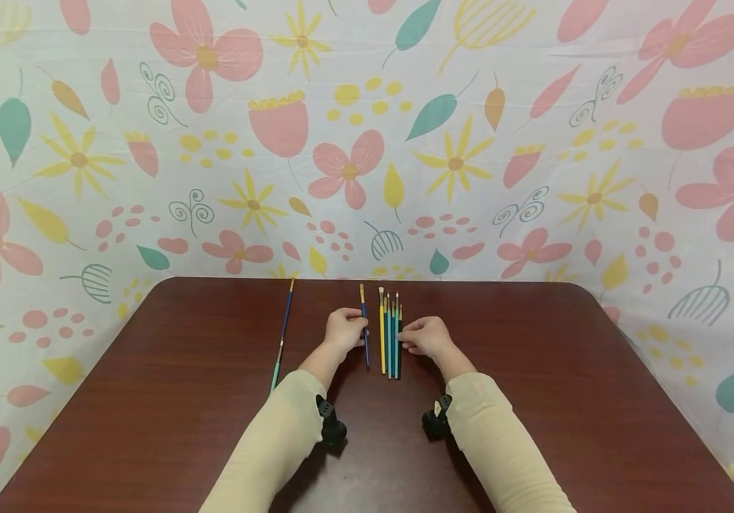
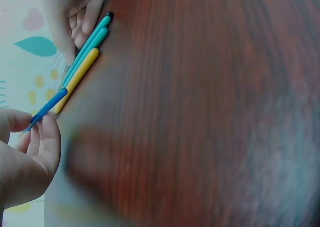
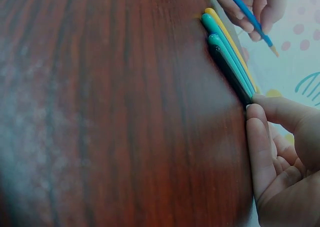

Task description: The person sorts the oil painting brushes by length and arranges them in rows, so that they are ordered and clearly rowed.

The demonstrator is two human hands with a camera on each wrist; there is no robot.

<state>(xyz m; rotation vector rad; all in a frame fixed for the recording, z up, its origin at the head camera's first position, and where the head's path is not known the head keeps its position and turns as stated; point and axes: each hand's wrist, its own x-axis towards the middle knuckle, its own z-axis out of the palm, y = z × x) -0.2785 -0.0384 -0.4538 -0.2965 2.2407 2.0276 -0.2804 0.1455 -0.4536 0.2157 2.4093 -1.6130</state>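
Observation:
My left hand (image 1: 344,330) pinches a blue paintbrush (image 1: 367,350) between thumb and fingers, bristles pointing away from me. Just right of it lies a close row of paintbrushes: a yellow paintbrush (image 1: 383,342), teal paintbrushes (image 1: 389,353) and a black paintbrush (image 3: 229,69) at the right end. At that end, my right hand (image 1: 427,336) pinches the black paintbrush with thumb and index finger. Its other fingers are curled in the right wrist view. In the left wrist view, the blue handle overlaps the yellow one.
Farther left, another blue paintbrush (image 1: 286,313) and a green paintbrush (image 1: 276,374) lie end to end on the dark brown table (image 1: 149,399). A flowered cloth (image 1: 348,85) hangs behind the table's far edge. Small black cameras (image 1: 333,429) are strapped at both wrists.

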